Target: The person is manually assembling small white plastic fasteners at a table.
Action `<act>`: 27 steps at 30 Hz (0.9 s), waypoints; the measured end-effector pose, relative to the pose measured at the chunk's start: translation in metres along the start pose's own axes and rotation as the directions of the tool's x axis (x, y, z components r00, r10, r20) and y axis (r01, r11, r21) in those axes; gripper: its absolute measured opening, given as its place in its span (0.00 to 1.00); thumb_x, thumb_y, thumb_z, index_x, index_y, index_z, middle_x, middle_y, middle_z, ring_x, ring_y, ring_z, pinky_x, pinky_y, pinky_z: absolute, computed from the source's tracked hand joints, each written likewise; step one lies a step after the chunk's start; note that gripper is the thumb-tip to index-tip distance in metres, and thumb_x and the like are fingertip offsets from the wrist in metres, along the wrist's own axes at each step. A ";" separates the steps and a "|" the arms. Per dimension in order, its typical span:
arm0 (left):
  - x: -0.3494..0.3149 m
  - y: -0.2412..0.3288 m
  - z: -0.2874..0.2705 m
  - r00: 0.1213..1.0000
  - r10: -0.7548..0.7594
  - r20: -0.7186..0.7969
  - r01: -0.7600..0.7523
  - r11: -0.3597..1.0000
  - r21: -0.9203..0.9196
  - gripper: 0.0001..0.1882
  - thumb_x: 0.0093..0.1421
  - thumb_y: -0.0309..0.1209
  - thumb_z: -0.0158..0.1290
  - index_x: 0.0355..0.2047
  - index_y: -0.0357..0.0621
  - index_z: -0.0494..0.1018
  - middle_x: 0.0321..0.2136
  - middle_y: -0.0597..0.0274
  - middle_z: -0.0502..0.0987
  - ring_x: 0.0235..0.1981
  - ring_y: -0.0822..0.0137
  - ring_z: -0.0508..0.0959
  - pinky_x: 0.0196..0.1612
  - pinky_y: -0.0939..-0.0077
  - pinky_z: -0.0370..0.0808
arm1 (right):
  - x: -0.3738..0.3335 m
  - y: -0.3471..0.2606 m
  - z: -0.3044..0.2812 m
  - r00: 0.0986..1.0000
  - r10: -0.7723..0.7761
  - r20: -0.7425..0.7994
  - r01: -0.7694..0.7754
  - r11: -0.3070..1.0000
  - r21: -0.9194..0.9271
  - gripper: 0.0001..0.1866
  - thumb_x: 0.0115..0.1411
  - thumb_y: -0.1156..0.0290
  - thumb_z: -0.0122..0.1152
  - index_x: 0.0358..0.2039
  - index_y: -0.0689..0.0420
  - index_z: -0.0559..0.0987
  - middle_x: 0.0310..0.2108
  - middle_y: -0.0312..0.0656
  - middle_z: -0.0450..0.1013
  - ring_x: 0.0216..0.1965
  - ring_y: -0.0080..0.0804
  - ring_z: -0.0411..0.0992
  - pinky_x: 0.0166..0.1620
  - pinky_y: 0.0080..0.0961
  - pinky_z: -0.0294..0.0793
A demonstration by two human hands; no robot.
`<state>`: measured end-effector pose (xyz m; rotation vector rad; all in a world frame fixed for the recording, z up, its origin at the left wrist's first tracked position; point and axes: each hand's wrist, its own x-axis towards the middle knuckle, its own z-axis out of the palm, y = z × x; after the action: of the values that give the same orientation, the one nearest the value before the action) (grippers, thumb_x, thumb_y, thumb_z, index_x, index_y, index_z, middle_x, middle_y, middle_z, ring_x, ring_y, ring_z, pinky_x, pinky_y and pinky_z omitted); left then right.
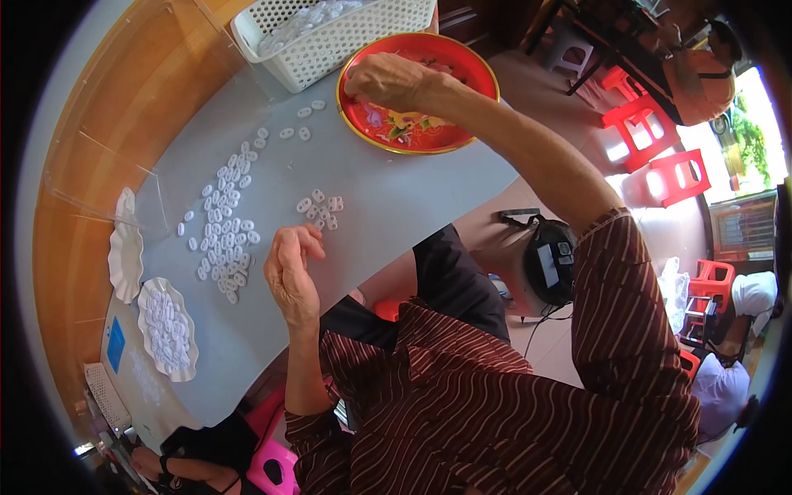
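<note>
My left hand (293, 272) hovers at the near edge of the grey table, fingers loosely curled and slightly apart, with nothing visible in them. Just beyond its fingertips lies a small cluster of white plastic pieces (320, 208) with holes. Over the left part of a round red tray (487, 87) with a gold rim and flower print, my right hand (384, 82) is closed, knuckles up. Its fingertips are hidden, so what it holds cannot be made out. A long spread of white oval two-holed pieces (221, 235) lies to the left, and a few more ovals (304, 133) sit near the tray.
A white perforated basket (322, 58) of white pieces stands behind the tray. At left, a wavy-edged white dish (192, 351) holds ovals beside another wavy dish (125, 247). Clear panels (107, 177) line the far edge. Another person's arm (194, 469) is at lower left; red stools (639, 128) stand right.
</note>
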<state>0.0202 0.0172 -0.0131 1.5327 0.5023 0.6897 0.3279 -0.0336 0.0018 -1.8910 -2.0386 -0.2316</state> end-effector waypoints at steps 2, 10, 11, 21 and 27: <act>0.001 0.001 0.002 1.000 0.003 -0.011 -0.003 1.000 -0.001 0.19 0.65 0.36 0.36 0.21 0.39 0.66 0.20 0.63 0.68 0.30 0.72 0.69 0.31 0.82 0.62 | 0.007 -0.001 -0.002 0.998 -0.025 0.052 0.027 0.998 -0.050 0.07 0.53 0.74 0.54 0.20 0.63 0.74 0.21 0.48 0.71 0.24 0.43 0.73 0.27 0.33 0.73; 0.003 0.002 0.000 0.998 -0.012 -0.068 0.012 1.000 -0.007 0.19 0.65 0.37 0.37 0.21 0.39 0.66 0.21 0.63 0.69 0.30 0.71 0.69 0.33 0.79 0.64 | 0.014 -0.029 -0.029 0.885 0.384 0.261 -0.362 0.923 -0.130 0.06 0.51 0.80 0.55 0.30 0.68 0.76 0.32 0.54 0.74 0.37 0.49 0.75 0.35 0.38 0.77; 0.003 0.002 0.000 0.998 0.016 -0.067 -0.019 0.999 -0.048 0.19 0.65 0.37 0.38 0.21 0.39 0.66 0.21 0.62 0.69 0.29 0.71 0.70 0.33 0.79 0.64 | 0.012 -0.029 -0.029 0.886 0.393 0.245 -0.369 0.919 -0.139 0.06 0.50 0.80 0.56 0.30 0.68 0.76 0.32 0.55 0.74 0.37 0.49 0.75 0.35 0.38 0.77; 0.033 0.021 -0.017 0.985 0.174 0.010 -0.148 0.807 0.572 0.08 0.61 0.28 0.45 0.32 0.35 0.71 0.27 0.54 0.75 0.29 0.64 0.74 0.30 0.71 0.70 | 0.004 -0.043 -0.028 0.960 0.238 -0.151 -0.203 0.955 0.214 0.05 0.45 0.76 0.58 0.20 0.66 0.74 0.17 0.47 0.72 0.21 0.36 0.74 0.27 0.30 0.74; 0.062 0.005 -0.011 0.891 0.232 0.390 -0.454 0.500 0.738 0.04 0.52 0.22 0.53 0.29 0.41 0.71 0.24 0.55 0.67 0.35 0.52 0.67 0.43 0.60 0.66 | -0.018 -0.126 -0.008 0.940 0.292 -0.175 -0.121 0.768 0.629 0.06 0.47 0.77 0.60 0.27 0.64 0.77 0.20 0.42 0.74 0.22 0.26 0.74 0.29 0.23 0.74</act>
<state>0.0562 0.0670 -0.0004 2.6457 0.3226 0.5713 0.2056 -0.0649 0.0172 -1.5451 -1.4594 0.2112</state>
